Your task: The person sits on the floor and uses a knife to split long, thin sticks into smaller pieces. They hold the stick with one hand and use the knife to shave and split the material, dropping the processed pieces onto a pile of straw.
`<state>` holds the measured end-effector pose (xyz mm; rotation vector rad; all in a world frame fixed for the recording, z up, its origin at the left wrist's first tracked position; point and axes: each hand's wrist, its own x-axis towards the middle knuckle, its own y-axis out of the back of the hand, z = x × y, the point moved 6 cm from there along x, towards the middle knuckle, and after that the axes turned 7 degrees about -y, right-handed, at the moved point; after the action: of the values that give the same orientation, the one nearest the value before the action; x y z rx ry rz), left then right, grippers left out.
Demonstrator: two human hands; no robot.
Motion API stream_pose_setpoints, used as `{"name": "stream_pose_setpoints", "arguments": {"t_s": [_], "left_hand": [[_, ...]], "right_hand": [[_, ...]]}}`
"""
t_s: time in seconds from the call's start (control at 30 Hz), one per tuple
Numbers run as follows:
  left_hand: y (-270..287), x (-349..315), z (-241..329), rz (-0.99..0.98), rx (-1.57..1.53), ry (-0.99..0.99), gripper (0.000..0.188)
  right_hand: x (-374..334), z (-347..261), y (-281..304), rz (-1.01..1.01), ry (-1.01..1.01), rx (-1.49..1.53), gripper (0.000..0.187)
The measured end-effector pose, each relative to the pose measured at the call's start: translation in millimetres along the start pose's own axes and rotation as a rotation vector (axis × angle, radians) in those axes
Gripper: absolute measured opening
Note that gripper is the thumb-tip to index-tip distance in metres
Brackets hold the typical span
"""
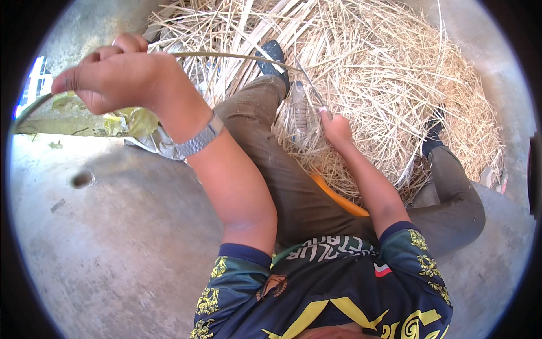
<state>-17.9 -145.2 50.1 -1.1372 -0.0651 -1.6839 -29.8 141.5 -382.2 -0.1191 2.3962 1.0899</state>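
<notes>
Before me, at a straw heap [384,85], the left hand [110,73] closes round a long strip [226,55] that runs toward the knife [310,85] gripped in the right hand [337,129]; contact is unclear. Paring seems in hand; the next move calls for steady tension. The dark shirt [333,294] bears pale, inverted lettering.

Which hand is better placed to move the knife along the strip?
Right, probably: the right hand holds the knife near the strip, while the left hand is occupied gripping that strip.
</notes>
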Motion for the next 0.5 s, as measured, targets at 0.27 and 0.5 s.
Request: {"name": "stream_pose_setpoints", "arguments": {"t_s": [0.27,0.5], "left_hand": [[32,9,0,0.06,0.06,0.011,0.056],[19,8,-13,-0.003,0.031,-0.009,0.061]], "right_hand": [[-36,-37,22,0.049,0.181,0.704,0.06],[10,8,-15,-0.137,-0.103,0.381,0.06]]}}
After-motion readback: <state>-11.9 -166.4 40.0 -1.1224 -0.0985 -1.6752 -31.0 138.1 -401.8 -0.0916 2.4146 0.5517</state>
